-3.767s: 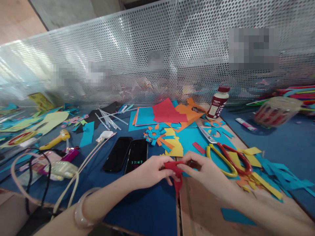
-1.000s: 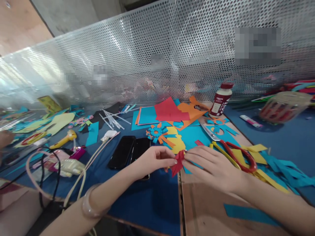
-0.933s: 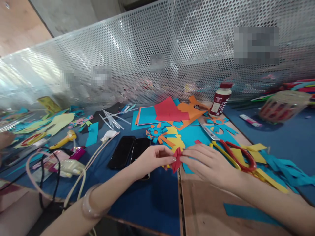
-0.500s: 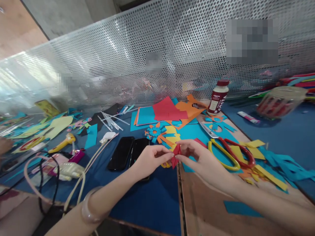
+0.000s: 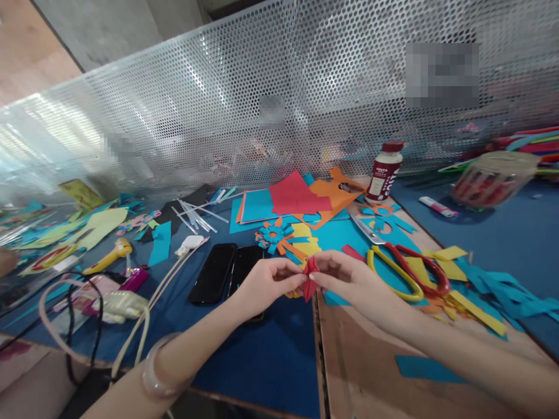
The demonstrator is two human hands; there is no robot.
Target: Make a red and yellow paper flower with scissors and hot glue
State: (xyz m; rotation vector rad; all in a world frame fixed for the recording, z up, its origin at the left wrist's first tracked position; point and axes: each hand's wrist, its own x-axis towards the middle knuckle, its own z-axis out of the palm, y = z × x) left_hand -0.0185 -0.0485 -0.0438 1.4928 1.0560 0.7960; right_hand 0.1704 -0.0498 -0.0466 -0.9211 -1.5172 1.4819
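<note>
A small piece of folded red paper (image 5: pixel 310 280) is held up between both hands, over the seam in the table. My left hand (image 5: pixel 271 285) pinches its left side between thumb and fingers. On the right side, my right hand (image 5: pixel 345 278) grips it the same way. Behind the hands lie yellow paper pieces (image 5: pixel 304 233) and a blue and orange paper flower (image 5: pixel 274 234). Scissors with one yellow and one red handle (image 5: pixel 395 247) rest just right of my right hand. Two dark phones (image 5: pixel 213 273) lie left of my left hand, one partly covered by it.
Red (image 5: pixel 297 195) and orange paper sheets (image 5: pixel 338 195) are stacked at the back, near a bottle with a dark red cap (image 5: pixel 384 173). A perforated metal screen (image 5: pixel 244 105) stands behind. Cables (image 5: pixel 144 326), a yellow glue gun (image 5: pixel 109 257) and paper scraps cover the left.
Both hands keep hold of the folded red paper, which has turned slightly and shows more of its face. The fingers have shifted a little; the whole view has moved slightly.
</note>
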